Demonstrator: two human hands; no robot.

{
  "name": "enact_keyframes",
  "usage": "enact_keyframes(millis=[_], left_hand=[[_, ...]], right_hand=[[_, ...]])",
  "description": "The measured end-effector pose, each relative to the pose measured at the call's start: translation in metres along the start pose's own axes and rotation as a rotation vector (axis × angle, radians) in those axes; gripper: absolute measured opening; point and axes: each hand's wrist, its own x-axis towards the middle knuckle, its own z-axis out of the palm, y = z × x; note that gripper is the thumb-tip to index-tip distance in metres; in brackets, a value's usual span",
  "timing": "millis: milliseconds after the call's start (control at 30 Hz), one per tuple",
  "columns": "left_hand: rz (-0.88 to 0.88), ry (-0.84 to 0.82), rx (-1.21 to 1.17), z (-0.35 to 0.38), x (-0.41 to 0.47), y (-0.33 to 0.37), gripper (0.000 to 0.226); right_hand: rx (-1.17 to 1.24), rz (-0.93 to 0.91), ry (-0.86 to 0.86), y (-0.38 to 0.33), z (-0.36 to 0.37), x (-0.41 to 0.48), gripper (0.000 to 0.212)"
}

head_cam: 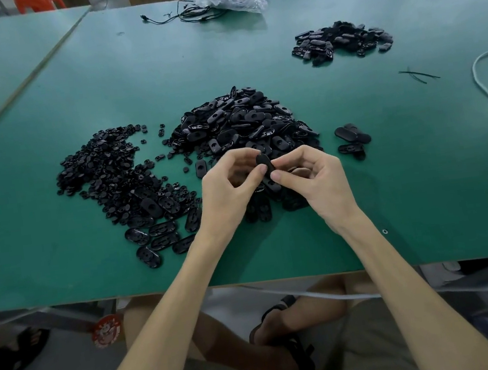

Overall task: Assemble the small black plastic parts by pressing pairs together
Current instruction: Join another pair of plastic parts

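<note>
right now your left hand (230, 183) and right hand (313, 175) both pinch one black oval part (264, 163) at frame centre, above the big pile (244, 122) on the green table (389, 165).

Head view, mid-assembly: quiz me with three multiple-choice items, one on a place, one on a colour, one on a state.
1. The pile of small round parts lies where from the oval-part pile?
A) to its left B) to its right C) behind it
2. The tabletop is:
A) white B) green C) grey
3. The held oval part is:
A) lying flat on the tabletop B) dropped among the round parts C) pinched between the left hand and the right hand
Key: 1 A, it sits on the left side; 2 B, the surface is green throughout; 3 C, thumbs and fingers of both hands pinch it above the pile.
</note>
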Motion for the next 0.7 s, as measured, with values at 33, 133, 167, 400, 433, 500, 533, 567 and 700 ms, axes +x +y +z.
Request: enact_keyframes(millis=[33,133,167,400,433,500,533,567,700], left_hand=[[0.006,-0.010,0.004,0.0010,-0.0007,0.0003,0.022],[0.038,-0.011,0.033,0.0026,-0.0030,0.0014,0.025],[0.048,-0.015,0.033,0.0023,-0.0035,0.0017,0.026],[0.142,-0.023,0.093,0.0017,-0.0016,0.0023,0.029],[0.144,-0.017,0.096,0.0015,-0.0011,0.0019,0.030],[0.144,-0.012,0.092,0.0013,-0.0006,0.0000,0.032],[0.145,-0.020,0.091,0.0017,-0.0008,-0.0009,0.033],[0.148,-0.034,0.092,0.0022,-0.0012,-0.0013,0.034],[0.152,-0.092,0.108,0.0046,-0.0026,-0.0010,0.036]], right_hand=[[-0.001,-0.002,0.002,-0.0003,0.0002,0.0001,0.021],[-0.020,0.005,0.015,0.0010,0.0002,0.0001,0.023],[-0.026,0.009,0.018,0.0015,0.0002,0.0002,0.023],[-0.081,-0.002,0.040,0.0012,0.0013,-0.0008,0.003],[-0.105,-0.012,0.046,0.0007,0.0017,-0.0007,0.005],[-0.115,-0.023,0.057,-0.0004,0.0019,-0.0003,0.007],[-0.104,-0.025,0.061,-0.0012,0.0020,-0.0003,0.008],[-0.089,-0.024,0.063,-0.0018,0.0023,-0.0003,0.010],[-0.069,-0.018,0.076,-0.0025,0.0013,-0.0010,0.012]])
